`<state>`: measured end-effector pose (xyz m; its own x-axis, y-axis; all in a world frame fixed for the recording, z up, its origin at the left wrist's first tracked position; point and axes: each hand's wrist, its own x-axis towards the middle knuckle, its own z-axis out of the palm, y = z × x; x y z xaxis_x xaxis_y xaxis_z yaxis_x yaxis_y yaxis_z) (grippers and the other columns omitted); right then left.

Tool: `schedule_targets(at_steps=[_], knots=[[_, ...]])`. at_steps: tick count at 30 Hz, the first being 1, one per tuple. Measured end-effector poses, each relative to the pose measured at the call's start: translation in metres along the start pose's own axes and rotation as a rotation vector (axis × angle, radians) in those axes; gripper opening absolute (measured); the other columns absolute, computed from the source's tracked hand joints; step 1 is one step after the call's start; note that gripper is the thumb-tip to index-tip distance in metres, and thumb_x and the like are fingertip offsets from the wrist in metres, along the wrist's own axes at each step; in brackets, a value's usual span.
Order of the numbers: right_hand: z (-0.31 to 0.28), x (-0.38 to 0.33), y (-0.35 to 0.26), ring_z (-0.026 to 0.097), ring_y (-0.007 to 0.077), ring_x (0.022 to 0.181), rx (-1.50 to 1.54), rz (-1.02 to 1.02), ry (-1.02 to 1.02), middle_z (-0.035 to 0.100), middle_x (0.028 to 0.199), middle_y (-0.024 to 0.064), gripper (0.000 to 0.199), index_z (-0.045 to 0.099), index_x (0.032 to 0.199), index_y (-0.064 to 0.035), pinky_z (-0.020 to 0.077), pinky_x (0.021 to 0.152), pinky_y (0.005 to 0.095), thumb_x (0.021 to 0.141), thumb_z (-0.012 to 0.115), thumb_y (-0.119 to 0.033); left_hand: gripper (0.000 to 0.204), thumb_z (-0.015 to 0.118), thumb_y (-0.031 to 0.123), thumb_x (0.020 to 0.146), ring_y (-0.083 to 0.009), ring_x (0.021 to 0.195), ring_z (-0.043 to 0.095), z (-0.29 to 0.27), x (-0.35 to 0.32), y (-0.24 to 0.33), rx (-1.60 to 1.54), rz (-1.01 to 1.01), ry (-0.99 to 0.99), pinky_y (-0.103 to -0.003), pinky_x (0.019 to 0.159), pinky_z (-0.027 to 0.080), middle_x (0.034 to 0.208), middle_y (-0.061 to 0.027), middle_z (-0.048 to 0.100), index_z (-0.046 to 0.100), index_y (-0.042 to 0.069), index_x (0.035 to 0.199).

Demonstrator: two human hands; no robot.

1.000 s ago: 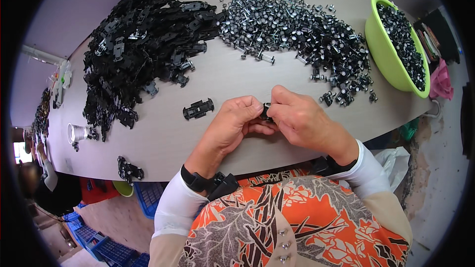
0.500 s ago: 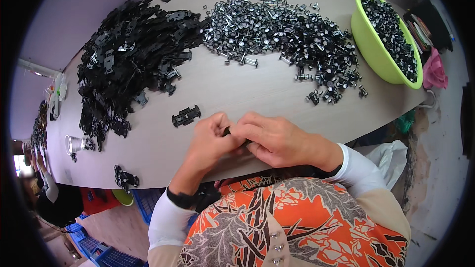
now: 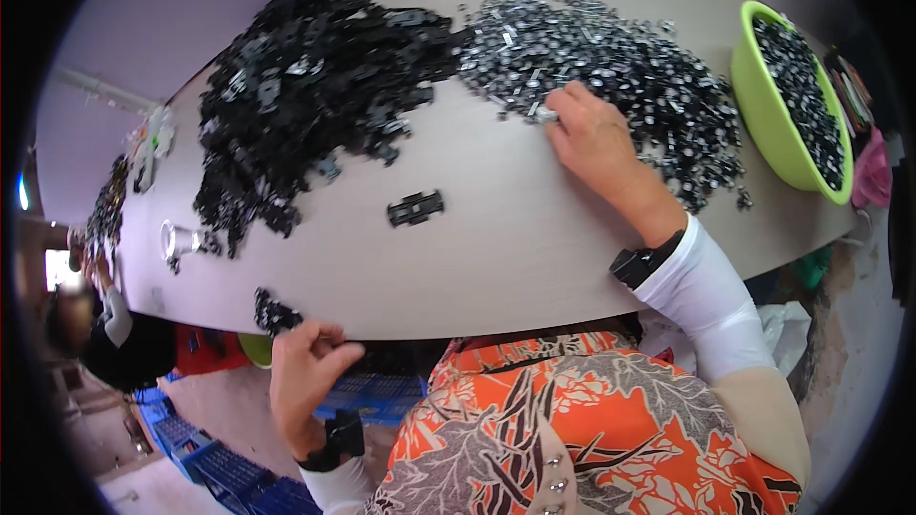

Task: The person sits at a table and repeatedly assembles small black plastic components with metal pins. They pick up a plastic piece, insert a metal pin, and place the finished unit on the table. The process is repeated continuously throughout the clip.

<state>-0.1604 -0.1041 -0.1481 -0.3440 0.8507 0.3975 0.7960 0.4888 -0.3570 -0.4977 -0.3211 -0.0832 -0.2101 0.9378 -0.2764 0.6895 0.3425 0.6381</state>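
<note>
My right hand (image 3: 593, 133) reaches to the near edge of a heap of small wheel axles (image 3: 572, 38), silver and black. Its fingertips are pinched on one shiny wheel axle (image 3: 547, 115). My left hand (image 3: 307, 367) is low at the table's front edge, thumb apart from the curled fingers, with nothing visible between them. Just beyond it lies a small cluster of black toy-car chassis (image 3: 273, 311), partly hidden by the hand. A single black chassis (image 3: 415, 208) rests alone mid-table, between my hands. A large heap of black chassis (image 3: 305, 86) spreads at the back left.
A lime-green basin (image 3: 787, 124) full of wheel axles stands at the right end of the table (image 3: 496, 267). A clear plastic cup (image 3: 177, 240) lies at the left beside a few black parts. Farther left, another person (image 3: 114, 343) sits. Blue crates (image 3: 219, 472) are below.
My hands were together over the near table with a dark part between them. They have parted: the left to the cluster at the front edge, the right forward to the axle heap.
</note>
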Motion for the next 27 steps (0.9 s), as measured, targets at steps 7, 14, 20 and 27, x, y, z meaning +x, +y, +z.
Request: schedule_targets(at_steps=[7, 14, 20, 27], knots=[[-0.013, -0.018, -0.005, 0.061, 0.039, 0.083, 0.223, -0.015, -0.032, 0.06, 0.094, 0.0175, 0.023, 0.057, 0.096, -0.0017, 0.0491, 0.072, 0.0459, 0.076, 0.053, 0.007, 0.021, 0.068, 0.004, 0.076, -0.0225, 0.084, 0.061, 0.046, 0.079, 0.062, 0.044, 0.52, 0.207, -0.031, 0.073, 0.048, 0.095, -0.0109, 0.065, 0.064, -0.003, 0.096], [-0.036, -0.046, -0.008, 0.06, 0.0352, 0.08, 0.243, 0.026, -0.12, 0.056, 0.095, 0.0152, 0.024, 0.058, 0.099, -0.0008, 0.0493, 0.071, 0.042, 0.076, 0.061, 0.001, 0.021, 0.071, 0.0, 0.068, -0.0317, 0.083, 0.056, 0.078, 0.117, 0.08, 0.266, 0.578, 0.159, -0.037, 0.076, 0.046, 0.085, -0.0132, 0.057, 0.058, -0.001, 0.085], [-0.035, -0.048, -0.03, 0.059, 0.033, 0.086, 0.083, 0.077, -0.203, 0.052, 0.096, 0.0138, 0.031, 0.057, 0.095, -0.002, 0.0491, 0.071, 0.0426, 0.075, 0.074, -0.019, 0.027, 0.071, 0.0, 0.077, -0.0129, 0.065, 0.059, 0.083, 0.115, 0.084, -0.599, 0.242, -0.104, -0.024, 0.058, 0.049, 0.078, -0.0036, 0.058, 0.061, -0.001, 0.102], [-0.039, -0.054, -0.028, 0.054, 0.032, 0.089, 0.073, 0.049, -0.189, 0.049, 0.094, 0.0143, 0.027, 0.058, 0.089, 0.0, 0.0475, 0.075, 0.0411, 0.072, 0.075, -0.011, 0.018, 0.061, 0.008, 0.09, -0.0171, 0.068, 0.069, 0.096, 0.117, 0.094, -1.04, 0.003, -0.513, -0.026, 0.058, 0.059, 0.084, -0.0083, 0.064, 0.06, -0.002, 0.105]])
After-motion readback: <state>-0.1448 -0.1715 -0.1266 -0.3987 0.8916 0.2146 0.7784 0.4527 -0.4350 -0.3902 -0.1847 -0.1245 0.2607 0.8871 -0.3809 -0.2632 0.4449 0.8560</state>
